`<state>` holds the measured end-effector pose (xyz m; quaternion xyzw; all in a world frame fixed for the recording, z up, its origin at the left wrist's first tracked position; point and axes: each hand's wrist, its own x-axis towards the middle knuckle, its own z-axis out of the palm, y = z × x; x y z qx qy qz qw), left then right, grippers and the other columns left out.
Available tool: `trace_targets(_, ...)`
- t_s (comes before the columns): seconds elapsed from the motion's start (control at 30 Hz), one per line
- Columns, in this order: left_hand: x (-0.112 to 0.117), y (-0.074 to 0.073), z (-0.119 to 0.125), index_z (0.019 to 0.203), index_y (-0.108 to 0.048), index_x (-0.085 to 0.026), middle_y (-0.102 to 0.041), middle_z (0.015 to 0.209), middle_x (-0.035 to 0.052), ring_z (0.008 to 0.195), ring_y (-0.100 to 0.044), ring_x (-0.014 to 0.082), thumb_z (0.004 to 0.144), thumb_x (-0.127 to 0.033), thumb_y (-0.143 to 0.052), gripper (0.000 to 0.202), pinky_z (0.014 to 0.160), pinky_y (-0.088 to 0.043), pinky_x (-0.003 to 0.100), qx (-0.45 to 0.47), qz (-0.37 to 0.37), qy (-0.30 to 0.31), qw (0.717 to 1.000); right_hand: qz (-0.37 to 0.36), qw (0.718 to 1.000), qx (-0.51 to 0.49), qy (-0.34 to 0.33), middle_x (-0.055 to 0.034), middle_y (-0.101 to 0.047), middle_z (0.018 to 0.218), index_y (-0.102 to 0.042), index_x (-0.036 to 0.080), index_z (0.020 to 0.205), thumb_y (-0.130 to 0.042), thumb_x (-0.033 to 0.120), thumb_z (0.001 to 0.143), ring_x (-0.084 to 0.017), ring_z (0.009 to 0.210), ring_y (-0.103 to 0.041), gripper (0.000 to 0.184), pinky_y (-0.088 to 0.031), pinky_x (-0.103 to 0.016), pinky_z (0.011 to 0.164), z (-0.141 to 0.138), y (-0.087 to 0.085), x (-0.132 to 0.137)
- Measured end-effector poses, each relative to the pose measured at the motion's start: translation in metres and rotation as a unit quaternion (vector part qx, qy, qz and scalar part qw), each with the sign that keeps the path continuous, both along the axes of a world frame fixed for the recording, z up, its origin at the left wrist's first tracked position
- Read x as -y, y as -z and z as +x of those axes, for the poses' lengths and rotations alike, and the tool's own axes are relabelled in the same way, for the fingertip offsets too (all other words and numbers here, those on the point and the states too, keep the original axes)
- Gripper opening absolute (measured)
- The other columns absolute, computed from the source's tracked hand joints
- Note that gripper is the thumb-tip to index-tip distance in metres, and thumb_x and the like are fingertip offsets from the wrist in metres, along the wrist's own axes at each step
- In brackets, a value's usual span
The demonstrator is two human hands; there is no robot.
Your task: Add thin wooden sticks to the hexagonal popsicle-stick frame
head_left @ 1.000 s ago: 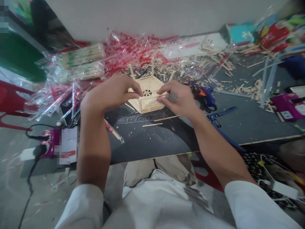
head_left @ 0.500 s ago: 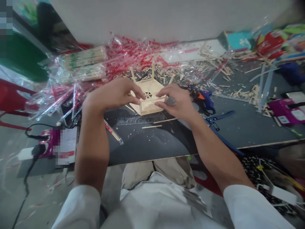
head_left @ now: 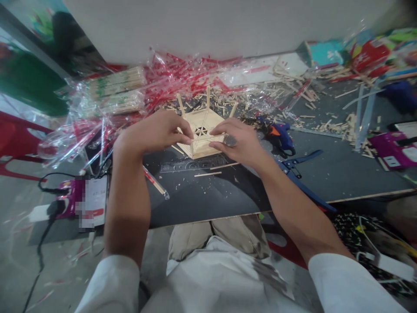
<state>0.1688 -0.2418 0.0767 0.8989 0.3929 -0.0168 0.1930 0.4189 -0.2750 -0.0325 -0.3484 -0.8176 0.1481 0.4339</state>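
Left hand (head_left: 161,131), at the stick frame's (head_left: 202,147) nine o'clock, has narrowed; hold unclear. Right hand (head_left: 241,141), three o'clock, stays parted.

the stick frame (head_left: 211,119) sits on the table (head_left: 208,202), left of the glue gun (head_left: 282,137).

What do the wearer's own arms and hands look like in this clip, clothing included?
Both the left hand and the right hand are bare, with no gloves and no watch visible. The forearms are uncovered too, with no cables or markings that I can make out. Plain, pale whitish short sleeves cover the upper arms.
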Motion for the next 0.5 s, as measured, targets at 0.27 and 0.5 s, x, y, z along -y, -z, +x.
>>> trace_targets(0.27,0.006,-0.010,0.004,0.093,-0.077,-0.019,-0.075,0.085,0.0023,0.079,-0.066,0.0159,0.088,-0.047,-0.059,0.034,0.078,-0.046,0.026,0.008,-0.005,-0.033,0.999,-0.008,1.000,0.010,-0.006,-0.0088,-0.074,0.102,-0.069,0.025,0.105,-0.067,0.051,0.096,-0.027,0.101,-0.068,0.028,-0.053,-0.043,0.089,0.000,-0.003,0.002)
trace_targets(0.5,0.010,-0.016,0.000,0.088,-0.076,-0.021,-0.073,0.076,0.0033,0.073,-0.063,0.0180,0.087,-0.045,-0.059,0.029,0.070,-0.044,0.031,0.016,0.023,-0.069,0.997,0.005,1.000,0.012,-0.004,-0.0087,-0.075,0.102,-0.068,0.025,0.104,-0.066,0.051,0.096,-0.026,0.102,-0.069,0.027,-0.053,-0.044,0.091,-0.002,-0.003,0.002)
